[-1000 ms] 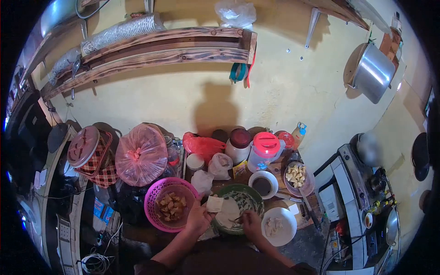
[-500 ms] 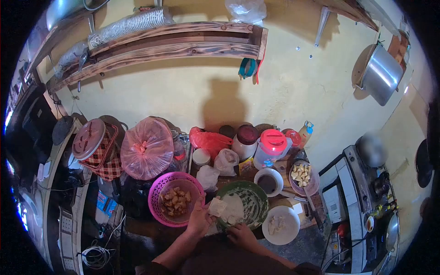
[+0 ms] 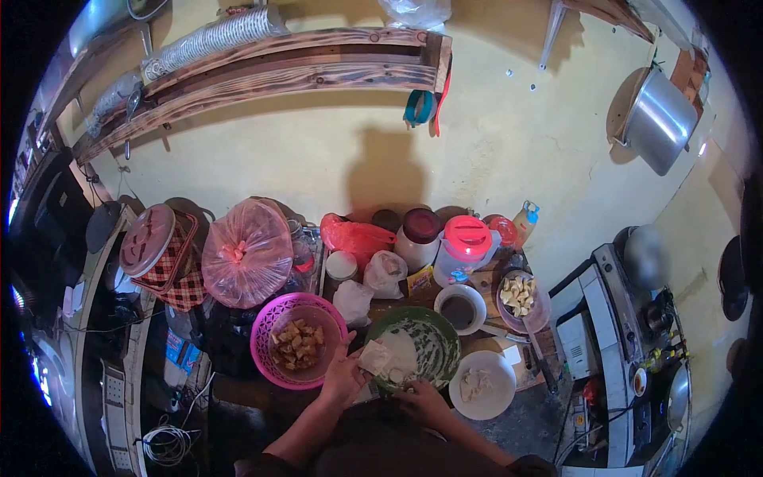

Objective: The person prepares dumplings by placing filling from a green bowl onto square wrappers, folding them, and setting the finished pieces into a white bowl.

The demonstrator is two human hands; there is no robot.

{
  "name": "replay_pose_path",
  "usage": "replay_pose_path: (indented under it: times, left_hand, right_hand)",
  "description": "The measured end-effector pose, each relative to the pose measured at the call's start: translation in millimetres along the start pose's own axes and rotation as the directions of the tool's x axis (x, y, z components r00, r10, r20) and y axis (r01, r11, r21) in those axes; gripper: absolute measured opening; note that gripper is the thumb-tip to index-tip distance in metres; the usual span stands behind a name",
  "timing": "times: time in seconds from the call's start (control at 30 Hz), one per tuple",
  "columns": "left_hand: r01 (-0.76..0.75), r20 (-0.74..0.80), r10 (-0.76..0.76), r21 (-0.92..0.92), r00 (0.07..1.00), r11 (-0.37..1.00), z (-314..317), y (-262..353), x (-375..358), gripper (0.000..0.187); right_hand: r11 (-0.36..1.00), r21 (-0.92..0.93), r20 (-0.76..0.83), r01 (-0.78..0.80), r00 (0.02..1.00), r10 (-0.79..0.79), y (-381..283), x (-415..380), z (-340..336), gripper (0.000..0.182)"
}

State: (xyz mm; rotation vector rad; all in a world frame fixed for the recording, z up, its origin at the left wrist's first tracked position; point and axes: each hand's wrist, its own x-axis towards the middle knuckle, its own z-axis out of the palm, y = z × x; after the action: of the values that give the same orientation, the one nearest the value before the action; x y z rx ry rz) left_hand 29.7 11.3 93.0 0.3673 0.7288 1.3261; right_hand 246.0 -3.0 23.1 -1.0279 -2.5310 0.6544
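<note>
My left hand holds a pale, flat, square wrapper by its edge, over the left side of a green bowl. White paste or batter lies in the bowl and is smeared over its wall. My right hand is at the bowl's near rim with its fingers bent together; what they hold, if anything, I cannot make out. To the left stands a pink basket with brown chunks in it. On the right a white bowl contains pale scraps.
Behind are a bowl of dark liquid, a red-lidded jug, a jar and knotted plastic bags. Cut pale pieces fill a bowl at right, beside a knife. A stove stands farther right.
The view has shifted slightly, moving everything a little left and up. The wrapper stays in my left hand. My right hand has moved slightly along the near rim of the bowl.
</note>
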Motion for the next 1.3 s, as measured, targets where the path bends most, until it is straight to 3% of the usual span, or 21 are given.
replay_pose_path:
  times: [0.07,0.17,0.23,0.4,0.47,0.6,0.67,0.7,0.77,0.9,0.97,1.0,1.03,1.07,1.17,1.3]
  left_hand:
    - [0.002,-0.006,-0.002,0.000,1.000,1.000,1,-1,-1,0.055]
    - [0.025,0.004,-0.025,0.001,1.000,1.000,-1,-5,1,0.053]
    - [0.002,0.028,-0.004,0.078,1.000,0.997,0,-6,1,0.052]
    - [0.014,0.042,-0.016,0.048,0.999,0.999,3,-5,1,0.053]
    - [0.021,0.040,-0.022,0.044,0.999,0.999,4,-3,1,0.053]
    - [0.060,0.019,-0.062,0.077,0.998,0.995,3,1,-1,0.055]
    - [0.071,0.021,-0.073,0.099,0.997,0.993,5,4,-1,0.057]
    - [0.087,0.042,-0.093,0.116,0.995,0.989,7,6,-2,0.059]
    - [0.102,0.064,-0.111,0.133,0.992,0.986,12,9,-2,0.062]
    - [0.053,0.148,-0.092,0.249,0.985,0.967,25,8,-2,0.065]
    - [0.012,0.190,-0.072,0.300,0.979,0.954,32,9,-2,0.067]
    - [-0.046,0.247,-0.035,0.312,0.968,0.949,36,11,-4,0.069]
    - [-0.103,0.304,0.000,0.321,0.953,0.941,39,11,-4,0.071]
    - [-0.105,0.305,0.002,0.322,0.952,0.941,39,10,-3,0.071]
    - [-0.090,0.337,-0.008,0.274,0.941,0.958,42,8,1,0.074]
    - [-0.098,0.333,0.008,0.252,0.943,0.963,53,20,-5,0.078]
  right_hand:
    - [0.992,0.108,-0.053,-0.058,0.997,0.064,4,3,13,0.021]
    - [0.981,0.071,-0.113,-0.183,0.975,0.190,-15,15,14,0.011]
    - [0.968,0.084,-0.126,-0.237,0.961,0.246,-24,20,10,0.010]
    - [0.942,0.121,-0.128,-0.314,0.936,0.329,-21,28,26,0.015]
    - [0.973,0.155,0.001,-0.169,0.985,0.171,-16,31,28,0.023]
    - [0.911,0.365,0.131,-0.192,0.979,0.154,-28,34,-7,0.032]
    - [0.742,0.533,0.241,-0.407,0.913,0.328,-24,32,-17,0.040]
    - [0.744,0.531,0.241,-0.405,0.914,0.326,-26,33,-20,0.040]
    - [0.325,0.917,0.043,-0.232,0.867,0.496,-33,34,-28,0.038]
    - [0.314,0.946,-0.109,-0.075,0.843,0.528,-43,35,-37,0.038]
    - [0.263,0.963,-0.216,0.056,0.743,0.634,-46,35,-32,0.031]
    - [0.264,0.963,-0.219,0.059,0.743,0.632,-47,35,-32,0.031]
    - [0.357,0.932,-0.293,0.069,0.723,0.626,-46,34,-33,0.026]
    - [0.447,0.891,-0.367,0.077,0.701,0.611,-47,33,-35,0.021]
    - [0.527,0.838,-0.484,0.143,0.641,0.595,-54,41,-46,0.014]
    - [0.659,0.737,-0.570,0.152,0.663,0.485,-51,45,-57,0.016]
